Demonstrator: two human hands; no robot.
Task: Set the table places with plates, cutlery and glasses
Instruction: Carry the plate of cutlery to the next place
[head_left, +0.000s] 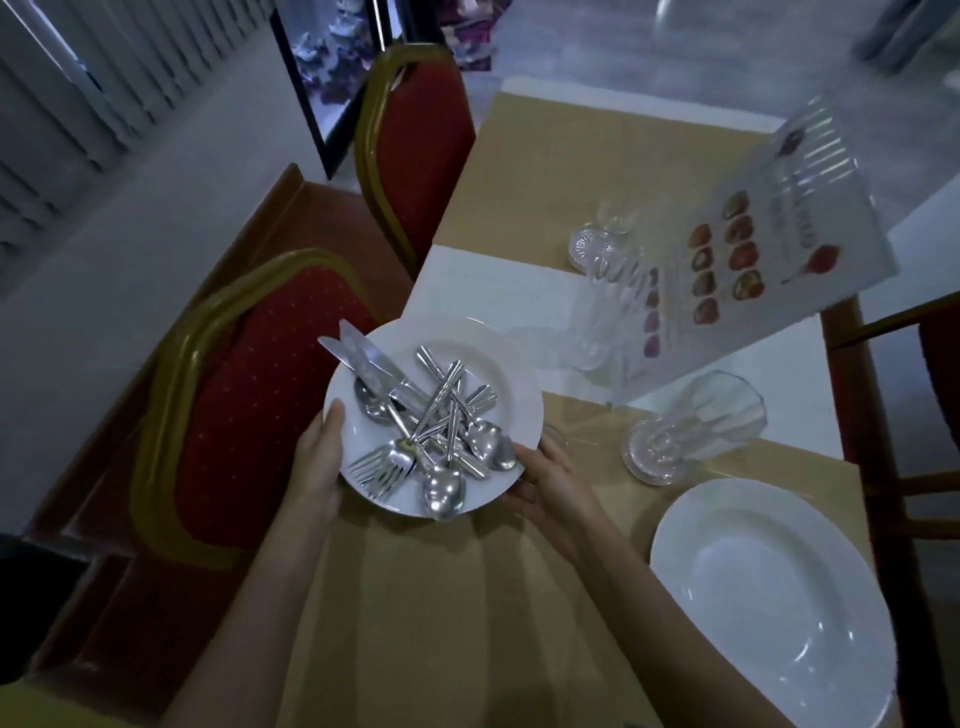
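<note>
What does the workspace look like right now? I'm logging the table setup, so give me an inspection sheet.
Surface: table with tan and white covering.
Job's things: plate with cutlery carrying knives, forks and spoons in a heap; empty plate on the table at right; glasses upside down near the middle.
Clutter: menu card standing behind the glasses.
Grippers: left hand grips the cutlery plate's left rim; right hand supports its right edge from below.
Cables: nothing seen.
Surroundings: two red chairs at the left side, a dark-framed picture against the wall.
</note>
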